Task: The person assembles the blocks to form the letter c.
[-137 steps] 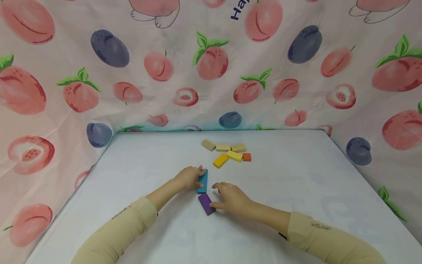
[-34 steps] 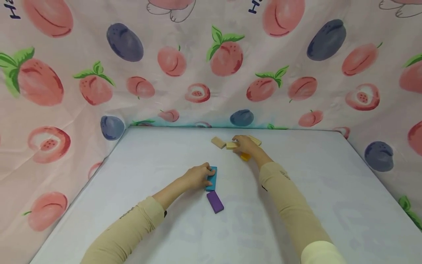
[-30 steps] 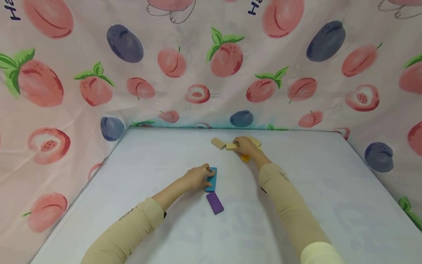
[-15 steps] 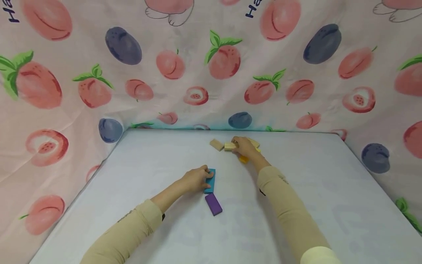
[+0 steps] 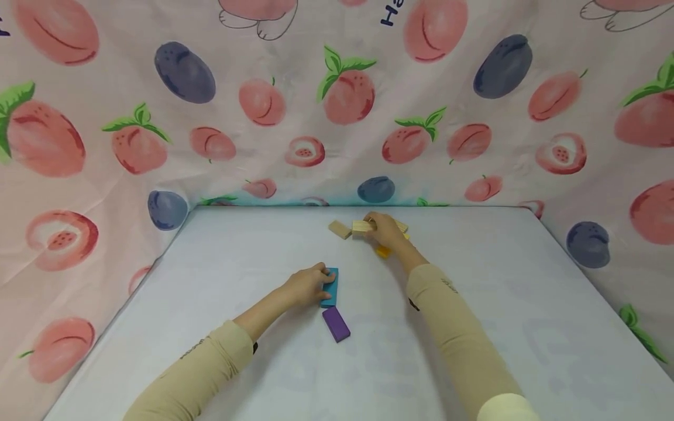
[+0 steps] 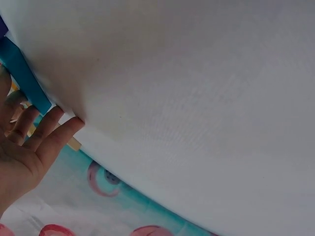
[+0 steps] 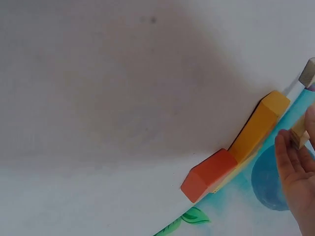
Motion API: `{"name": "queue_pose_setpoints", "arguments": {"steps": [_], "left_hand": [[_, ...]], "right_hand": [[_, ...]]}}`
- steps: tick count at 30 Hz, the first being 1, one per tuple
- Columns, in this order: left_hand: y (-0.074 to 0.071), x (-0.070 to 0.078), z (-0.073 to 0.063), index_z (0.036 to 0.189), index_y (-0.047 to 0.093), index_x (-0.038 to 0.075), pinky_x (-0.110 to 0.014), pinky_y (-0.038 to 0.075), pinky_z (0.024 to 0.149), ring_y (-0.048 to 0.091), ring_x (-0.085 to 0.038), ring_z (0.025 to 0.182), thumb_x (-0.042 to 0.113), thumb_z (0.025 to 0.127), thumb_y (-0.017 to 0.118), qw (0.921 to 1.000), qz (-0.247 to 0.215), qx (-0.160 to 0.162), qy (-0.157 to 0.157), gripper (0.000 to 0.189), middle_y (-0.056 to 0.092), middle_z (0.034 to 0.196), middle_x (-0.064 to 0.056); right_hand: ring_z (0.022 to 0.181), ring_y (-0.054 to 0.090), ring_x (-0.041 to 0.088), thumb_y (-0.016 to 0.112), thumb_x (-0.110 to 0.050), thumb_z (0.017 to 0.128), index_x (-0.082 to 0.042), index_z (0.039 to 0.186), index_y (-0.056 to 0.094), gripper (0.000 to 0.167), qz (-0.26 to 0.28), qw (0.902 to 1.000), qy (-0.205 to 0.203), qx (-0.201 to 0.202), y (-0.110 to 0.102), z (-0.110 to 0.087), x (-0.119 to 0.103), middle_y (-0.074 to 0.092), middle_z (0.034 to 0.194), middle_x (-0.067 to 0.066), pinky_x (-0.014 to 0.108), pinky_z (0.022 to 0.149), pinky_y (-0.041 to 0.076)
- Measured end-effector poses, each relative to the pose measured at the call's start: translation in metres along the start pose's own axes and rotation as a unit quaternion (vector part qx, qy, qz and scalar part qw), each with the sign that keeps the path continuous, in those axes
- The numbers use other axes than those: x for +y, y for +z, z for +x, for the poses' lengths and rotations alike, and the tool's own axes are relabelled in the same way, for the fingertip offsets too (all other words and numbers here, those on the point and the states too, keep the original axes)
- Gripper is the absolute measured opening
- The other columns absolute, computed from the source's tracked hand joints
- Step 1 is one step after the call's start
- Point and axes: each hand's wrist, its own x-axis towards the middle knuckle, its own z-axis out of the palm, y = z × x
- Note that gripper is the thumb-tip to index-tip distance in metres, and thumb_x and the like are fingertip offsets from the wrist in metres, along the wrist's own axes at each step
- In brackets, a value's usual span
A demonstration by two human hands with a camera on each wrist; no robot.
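Observation:
My left hand (image 5: 307, 286) holds the blue block (image 5: 330, 285) lying on the table, thumb near its closer end and fingers near the far end. A purple block (image 5: 336, 324) lies slantwise, its far corner close to the blue one. At the back, my right hand (image 5: 385, 231) pinches a plain wooden block (image 5: 360, 227) between thumb and fingers; the hand covers the block's right end. In the right wrist view that wooden block (image 7: 299, 132) shows between the fingertips. The left wrist view catches the blue block's side (image 6: 23, 78) beside the spread left fingers.
Another wooden block (image 5: 340, 229) lies left of the right hand, and a third (image 5: 401, 225) behind it. A yellow-orange block (image 5: 383, 251) is partly hidden under the right wrist. The right wrist view also has a red-orange block (image 7: 209, 175). A fruit-patterned cloth (image 5: 253, 158) hangs behind.
My right hand has gone from the purple block to the back group and taken hold of a wooden block, which has just shifted slightly up in view. The left hand stays on the blue block.

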Motion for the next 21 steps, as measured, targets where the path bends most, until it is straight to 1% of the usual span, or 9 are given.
{"name": "queue_pose_setpoints", "arguments": {"steps": [4,7,11,14,17,21], "left_hand": [[0.000,-0.002,-0.001,0.125,0.057,0.000,-0.041,0.055,0.086,0.063,-0.031,0.103,0.021,0.083,0.071,1.0000,-0.003,0.002,0.004,0.049,0.056,0.119,-0.017],[0.000,-0.002,-0.001,0.126,0.057,0.001,-0.041,0.054,0.086,0.063,-0.032,0.103,0.022,0.083,0.071,1.0000,-0.005,-0.001,0.003,0.049,0.055,0.121,-0.016],[0.000,-0.001,-0.001,0.126,0.056,0.002,-0.042,0.054,0.087,0.062,-0.033,0.106,0.022,0.083,0.071,1.0000,-0.002,0.000,-0.001,0.049,0.055,0.122,-0.016],[-0.002,0.000,-0.001,0.126,0.057,0.001,-0.043,0.053,0.089,0.061,-0.033,0.109,0.022,0.083,0.071,1.0000,0.000,-0.001,-0.002,0.049,0.055,0.121,-0.016],[-0.002,0.001,-0.002,0.126,0.056,0.000,-0.043,0.053,0.090,0.060,-0.033,0.110,0.021,0.083,0.070,1.0000,-0.001,-0.004,-0.002,0.049,0.055,0.120,-0.017],[-0.002,0.002,-0.002,0.126,0.056,0.001,-0.042,0.053,0.090,0.060,-0.033,0.109,0.021,0.083,0.070,1.0000,-0.002,-0.006,-0.005,0.049,0.055,0.120,-0.016]], "right_hand": [[0.114,0.054,0.035,0.066,-0.011,0.088,0.000,0.122,0.056,0.037,0.016,0.9998,-0.006,0.014,-0.001,-0.003,-0.002,0.058,0.125,0.020,0.045,0.098,0.045],[0.107,0.056,0.033,0.066,-0.010,0.088,0.000,0.121,0.057,0.036,0.035,0.9990,-0.007,0.026,-0.001,-0.006,-0.002,0.059,0.124,0.020,0.043,0.093,0.048],[0.098,0.056,0.030,0.066,-0.013,0.088,-0.001,0.122,0.057,0.037,0.067,0.9966,-0.008,0.046,0.001,-0.008,-0.003,0.060,0.122,0.019,0.039,0.085,0.049],[0.094,0.056,0.028,0.067,-0.015,0.087,-0.002,0.122,0.058,0.039,0.097,0.9933,-0.010,0.062,0.001,-0.009,-0.005,0.061,0.120,0.018,0.036,0.081,0.049],[0.091,0.057,0.028,0.068,-0.014,0.087,-0.002,0.121,0.059,0.037,0.129,0.9888,-0.017,0.074,0.001,-0.011,-0.008,0.061,0.119,0.018,0.035,0.079,0.051],[0.084,0.059,0.027,0.069,-0.011,0.085,0.000,0.120,0.060,0.037,0.162,0.9822,-0.038,0.088,0.001,-0.015,-0.013,0.061,0.119,0.019,0.031,0.075,0.052]]}}
